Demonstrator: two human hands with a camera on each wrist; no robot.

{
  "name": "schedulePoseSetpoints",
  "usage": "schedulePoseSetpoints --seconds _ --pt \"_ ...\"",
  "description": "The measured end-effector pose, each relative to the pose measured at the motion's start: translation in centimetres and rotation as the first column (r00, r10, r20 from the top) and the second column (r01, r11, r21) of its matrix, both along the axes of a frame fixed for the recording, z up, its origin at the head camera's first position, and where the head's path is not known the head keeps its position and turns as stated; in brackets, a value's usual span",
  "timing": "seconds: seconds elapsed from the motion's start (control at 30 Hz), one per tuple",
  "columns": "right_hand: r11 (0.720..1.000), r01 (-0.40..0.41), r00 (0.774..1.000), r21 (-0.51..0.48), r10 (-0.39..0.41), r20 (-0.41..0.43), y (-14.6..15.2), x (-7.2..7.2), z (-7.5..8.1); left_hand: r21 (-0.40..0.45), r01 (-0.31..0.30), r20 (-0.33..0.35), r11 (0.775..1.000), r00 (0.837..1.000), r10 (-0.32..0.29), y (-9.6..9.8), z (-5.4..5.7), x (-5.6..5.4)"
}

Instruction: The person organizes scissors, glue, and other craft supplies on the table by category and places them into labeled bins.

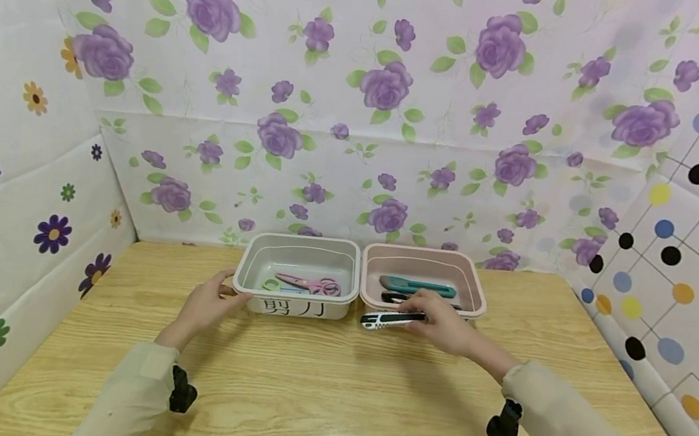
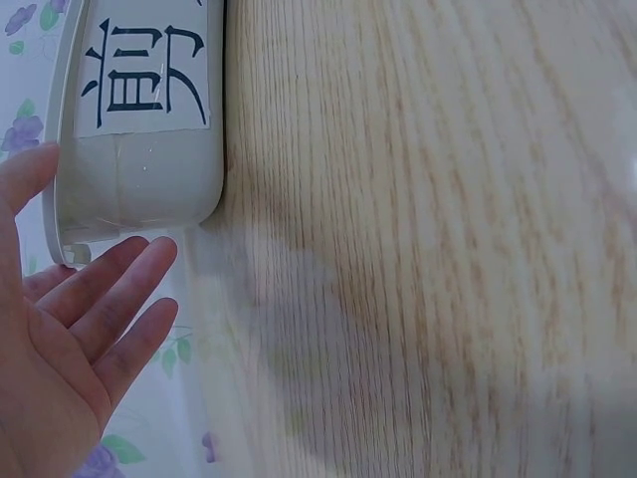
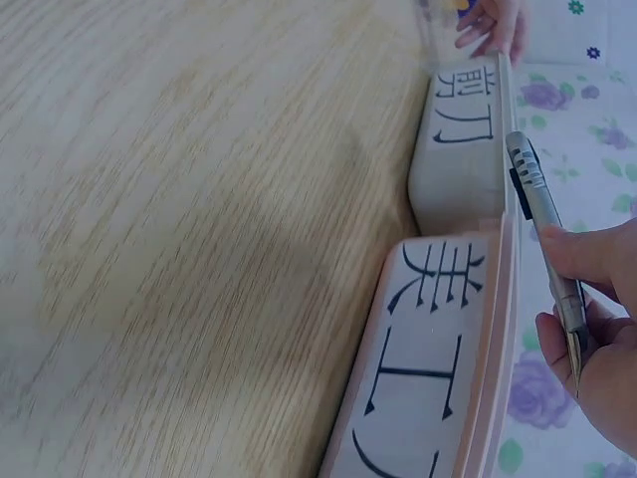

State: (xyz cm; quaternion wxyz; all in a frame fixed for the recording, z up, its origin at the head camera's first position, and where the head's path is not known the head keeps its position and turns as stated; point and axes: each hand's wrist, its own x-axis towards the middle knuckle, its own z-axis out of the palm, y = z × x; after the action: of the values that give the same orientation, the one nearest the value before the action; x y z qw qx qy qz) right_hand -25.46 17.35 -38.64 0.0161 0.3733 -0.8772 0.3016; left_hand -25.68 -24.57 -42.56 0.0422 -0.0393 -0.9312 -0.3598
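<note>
At the left end of a grey-white plastic bin (image 1: 302, 250), my left hand (image 1: 209, 308) touches the front corner. Its thumb (image 2: 30, 171) lies at the rim while the other fingers extend loosely beside the end wall. Pink scissors (image 1: 320, 286) and a light green handle (image 1: 271, 284) lie inside that bin. My right hand (image 1: 444, 325) holds a white-and-black utility knife (image 1: 384, 320) at the front rim of the pink bin (image 1: 423, 264), pinched between thumb and fingers. Inside the pink bin are a teal utility knife (image 1: 426, 288) and a black one (image 1: 393, 297), partly hidden by the hand.
Both bins stand side by side at the back of the wooden table (image 1: 301, 381), near a flowered cloth (image 1: 327, 186). Each bin has a front label with black characters, like the paper label (image 3: 423, 329) on the pink one. Patterned cloths hang at both sides.
</note>
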Motion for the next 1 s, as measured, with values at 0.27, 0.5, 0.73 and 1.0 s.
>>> schedulePoseSetpoints --seconds 0.27,0.5,0.73,1.0 --pt "1.0 -0.001 0.999 0.001 0.001 -0.034 1.0 -0.1 0.2 -0.005 -0.003 0.002 1.0 1.0 0.003 -0.1 0.0 -0.1" --pt "1.0 -0.009 0.991 -0.001 0.009 -0.136 1.7 -1.1 0.5 -0.009 0.002 -0.003 1.0 1.0 -0.002 -0.1 0.0 -0.1" --pt "0.999 0.028 0.983 0.022 -0.024 -0.182 2.8 -1.9 1.4 -0.003 0.001 -0.001 1.0 1.0 -0.001 0.0 0.0 -0.1" --pt "0.998 0.06 0.984 0.032 -0.053 -0.169 3.7 -2.8 2.3 -0.002 0.001 0.004 1.0 1.0 -0.001 0.0 -0.1 0.0"
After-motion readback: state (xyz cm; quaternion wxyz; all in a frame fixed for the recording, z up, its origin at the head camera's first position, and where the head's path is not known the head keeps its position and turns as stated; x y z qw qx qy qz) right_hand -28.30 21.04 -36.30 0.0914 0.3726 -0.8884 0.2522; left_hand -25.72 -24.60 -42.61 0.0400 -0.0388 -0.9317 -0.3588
